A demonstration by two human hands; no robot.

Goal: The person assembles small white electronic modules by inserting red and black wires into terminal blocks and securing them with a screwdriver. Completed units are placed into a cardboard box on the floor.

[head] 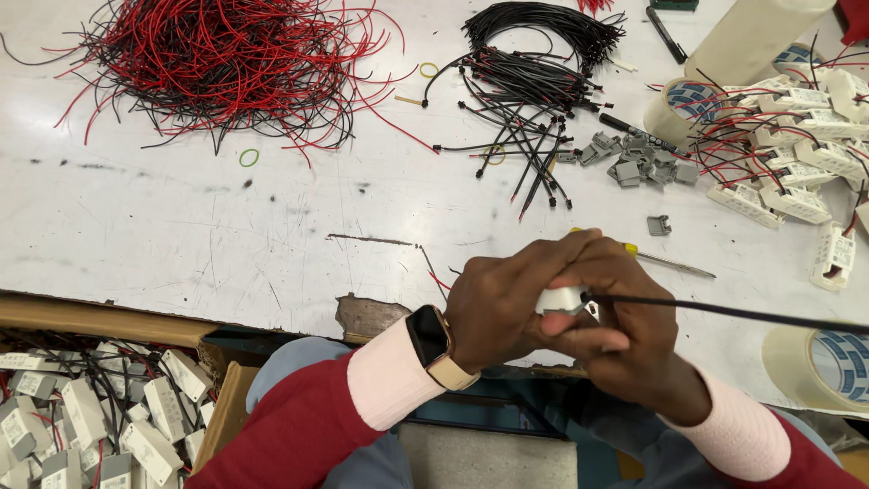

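Observation:
Both my hands meet at the near edge of the white table (226, 226). My left hand (507, 303) and my right hand (625, 335) are both closed around a small white plastic box (561, 299). A black cable (724, 312) runs out of the box to the right, past the frame edge. A smartwatch with a tan strap (433, 342) sits on my left wrist. A screwdriver with a yellow handle (665, 262) lies on the table just beyond my fingers.
A tangle of red and black wires (226, 63) lies far left, black cables (534, 81) at centre, grey clips (638, 163) and wired white boxes (797, 136) at right. Tape rolls (828, 362) sit right. A cardboard box of white units (90, 417) stands lower left.

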